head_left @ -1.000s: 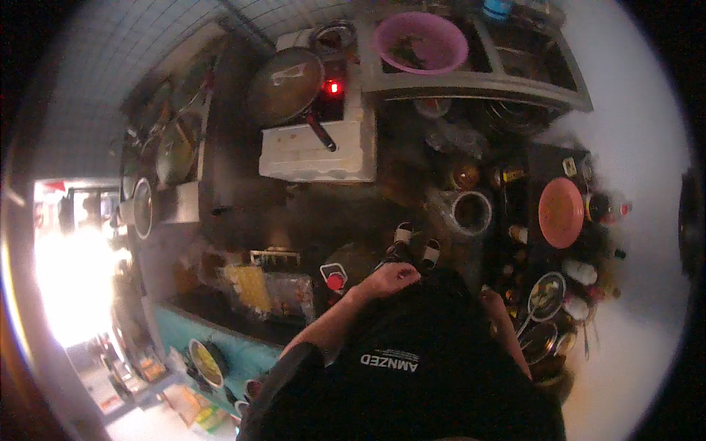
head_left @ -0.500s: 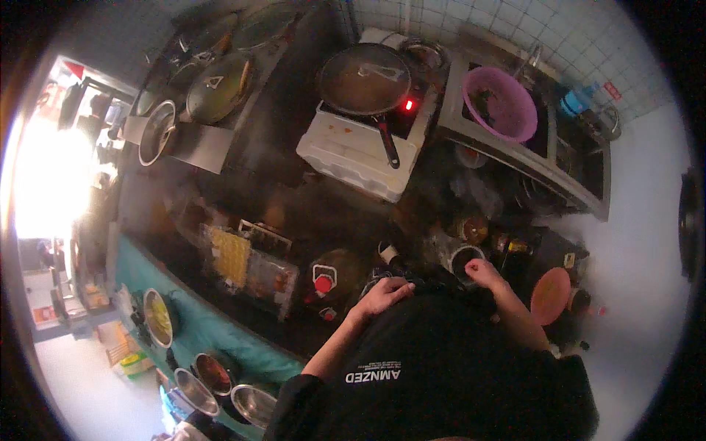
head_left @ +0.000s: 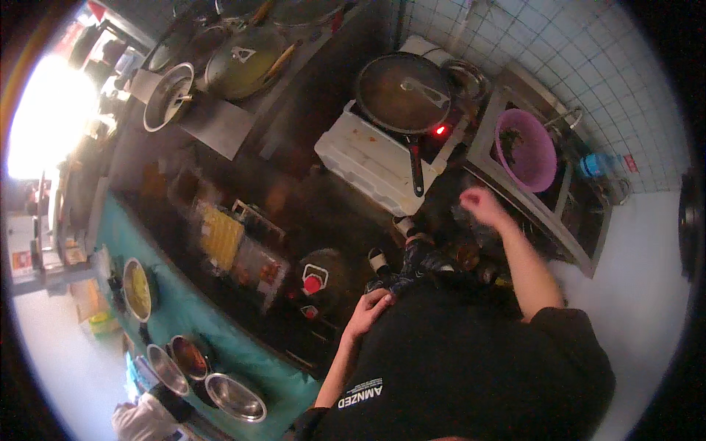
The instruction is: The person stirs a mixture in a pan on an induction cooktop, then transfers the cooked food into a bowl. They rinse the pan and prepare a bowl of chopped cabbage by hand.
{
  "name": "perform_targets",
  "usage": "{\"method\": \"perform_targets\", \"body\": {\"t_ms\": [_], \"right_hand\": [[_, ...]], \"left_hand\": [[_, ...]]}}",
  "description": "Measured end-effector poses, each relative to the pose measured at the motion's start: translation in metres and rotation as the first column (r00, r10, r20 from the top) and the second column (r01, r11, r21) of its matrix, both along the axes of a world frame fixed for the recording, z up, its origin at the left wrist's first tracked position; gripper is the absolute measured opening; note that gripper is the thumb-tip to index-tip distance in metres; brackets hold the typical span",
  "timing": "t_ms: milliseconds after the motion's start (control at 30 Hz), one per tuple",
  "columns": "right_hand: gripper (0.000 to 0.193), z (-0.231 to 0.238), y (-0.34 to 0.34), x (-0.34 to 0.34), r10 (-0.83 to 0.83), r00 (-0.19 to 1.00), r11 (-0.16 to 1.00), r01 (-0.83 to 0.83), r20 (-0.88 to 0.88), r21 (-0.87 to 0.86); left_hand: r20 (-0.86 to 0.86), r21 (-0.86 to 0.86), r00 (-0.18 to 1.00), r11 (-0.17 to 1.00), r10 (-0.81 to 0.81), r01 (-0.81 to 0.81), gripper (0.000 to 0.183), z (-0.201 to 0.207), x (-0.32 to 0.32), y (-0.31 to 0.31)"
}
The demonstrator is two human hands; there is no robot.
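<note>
right grip: in the air (head_left: pixel 482 206) between pan handle and sink, apart from the handle; fingers look bent, but blur means i cannot tell whether they press together or hold anything.
left grip: low (head_left: pixel 370 312), at the front of the dark shirt (head_left: pixel 471 360); cannot tell if it pinches the fabric.
lidded pan: on the red-lit cooker (head_left: pixel 434 141), above a white box (head_left: pixel 373 165); probably heavy, rigid and hot, the lid likely to slide if tilted.
where to hold: the dark pan handle (head_left: pixel 417 169), well back from the rim.
pink basin: at the sink (head_left: pixel 500 179), dark greens (head_left: pixel 510 140) inside; likely light, slightly flexible, slippery if wet; best held by opposite rims (head_left: pixel 543 158).
teal tabletop (head_left: pixel 246 356): one steel bowl (head_left: pixel 151 295) with yellow-green pieces (head_left: pixel 137 288), another with reddish food (head_left: pixel 190 359).
</note>
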State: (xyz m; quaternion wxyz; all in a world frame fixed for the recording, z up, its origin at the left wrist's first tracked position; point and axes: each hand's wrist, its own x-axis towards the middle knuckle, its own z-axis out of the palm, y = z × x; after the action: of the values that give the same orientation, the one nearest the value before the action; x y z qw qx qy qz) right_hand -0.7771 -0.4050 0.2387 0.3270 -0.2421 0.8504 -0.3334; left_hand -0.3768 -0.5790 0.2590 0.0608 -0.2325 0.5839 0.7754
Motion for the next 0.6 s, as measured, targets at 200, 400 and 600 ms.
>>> {"method": "perform_targets", "body": {"t_ms": [200, 400, 600], "right_hand": [[0.031, 0.049, -0.083, -0.11, 0.151, 0.987, 0.988, -0.152, 0.052, 0.01], [0.07, -0.024, -0.095, -0.175, 0.549, 0.835, 0.723, -0.455, -0.032, 0.519], [0.099, -0.073, -0.104, -0.257, 0.323, 0.897, 0.717, -0.441, 0.304, 0.54]], "left_hand": [[0.367, -0.382, 0.911, 0.923, 0.188, -0.036, 0.04, -0.021, -0.019, -0.006], [0.56, -0.518, 0.761, 0.855, 0.326, 0.015, 0.033, -0.024, -0.074, 0.003], [0.628, -0.459, 0.645, 0.877, 0.436, -0.145, 0.042, -0.017, -0.077, 0.013]]}}
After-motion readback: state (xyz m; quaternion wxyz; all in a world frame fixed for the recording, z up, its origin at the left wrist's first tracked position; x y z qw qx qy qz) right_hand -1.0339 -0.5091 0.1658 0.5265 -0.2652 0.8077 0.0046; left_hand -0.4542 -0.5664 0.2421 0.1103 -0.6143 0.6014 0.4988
